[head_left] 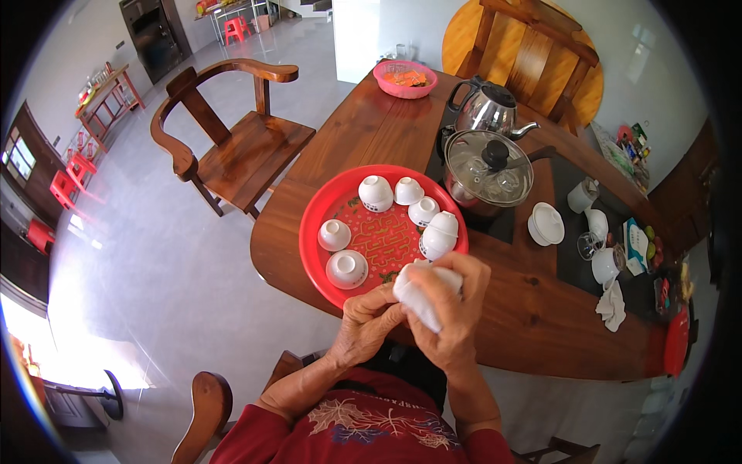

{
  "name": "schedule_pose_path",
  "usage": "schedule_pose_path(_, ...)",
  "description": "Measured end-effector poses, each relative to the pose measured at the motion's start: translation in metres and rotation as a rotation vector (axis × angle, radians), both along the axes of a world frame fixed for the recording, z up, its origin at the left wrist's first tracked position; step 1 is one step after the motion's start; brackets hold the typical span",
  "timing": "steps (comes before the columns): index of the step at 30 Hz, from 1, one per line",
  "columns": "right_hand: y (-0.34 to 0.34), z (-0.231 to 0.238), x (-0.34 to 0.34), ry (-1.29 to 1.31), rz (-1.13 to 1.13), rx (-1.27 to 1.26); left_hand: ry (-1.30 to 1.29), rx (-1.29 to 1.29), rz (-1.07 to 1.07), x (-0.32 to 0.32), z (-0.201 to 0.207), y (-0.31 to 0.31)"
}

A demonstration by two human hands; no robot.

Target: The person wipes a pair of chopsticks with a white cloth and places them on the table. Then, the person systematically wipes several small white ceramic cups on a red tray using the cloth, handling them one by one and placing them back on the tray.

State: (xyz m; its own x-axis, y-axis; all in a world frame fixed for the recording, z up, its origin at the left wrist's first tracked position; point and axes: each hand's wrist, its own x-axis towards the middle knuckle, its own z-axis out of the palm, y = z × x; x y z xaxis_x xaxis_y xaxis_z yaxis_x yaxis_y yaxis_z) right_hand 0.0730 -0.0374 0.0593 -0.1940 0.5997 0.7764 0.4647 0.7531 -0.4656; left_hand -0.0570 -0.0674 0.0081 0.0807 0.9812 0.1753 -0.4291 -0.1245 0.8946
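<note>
In front of my chest, my right hand (457, 313) is closed around a white tissue or cloth (421, 298), bunched up. My left hand (365, 323) meets it from the left, fingers pinched together against its lower edge. Whether a cup is inside the wrap cannot be made out. Just beyond both hands is a round red tray (311, 251) with a patterned middle. Several white cups stand upside down around it, among them a small cup (335, 234), a wider cup (347, 269) and a cup at the far side (376, 193). A stacked pair (440, 234) sits at its right.
Behind the tray stand a glass-lidded pot (475, 166) and a steel kettle (487, 116). A pink basket (405, 91) is at the table's far end. To the right are a white lidded bowl (546, 225) and a crumpled tissue (610, 308). A wooden armchair (246, 151) stands left.
</note>
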Motion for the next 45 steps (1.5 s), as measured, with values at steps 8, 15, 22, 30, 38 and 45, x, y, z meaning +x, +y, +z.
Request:
schedule_pose_path(8,0.008,-0.005,0.014,0.671,0.207,-0.648,-0.273,-0.1,-0.176,0.003,-0.003,0.0)
schedule_pose_path(15,-0.009,-0.039,0.008,0.453,0.06,-0.279,-0.622,-0.128,-0.254,0.005,-0.004,0.013)
schedule_pose_path(22,0.003,-0.013,0.026,0.968,0.418,-0.602,-0.36,-0.102,-0.393,0.0,0.008,0.007)
schedule_pose_path(30,0.008,-0.005,0.038,0.804,0.423,-0.688,-0.153,-0.131,-0.497,-0.014,0.022,0.015)
schedule_pose_path(38,0.002,-0.037,0.001,0.157,-0.058,0.128,-0.651,-0.248,-0.226,0.018,0.011,0.017)
schedule_pose_path(45,0.003,-0.019,0.008,-0.083,-0.087,0.167,-0.434,-0.218,-0.152,0.018,0.005,0.006)
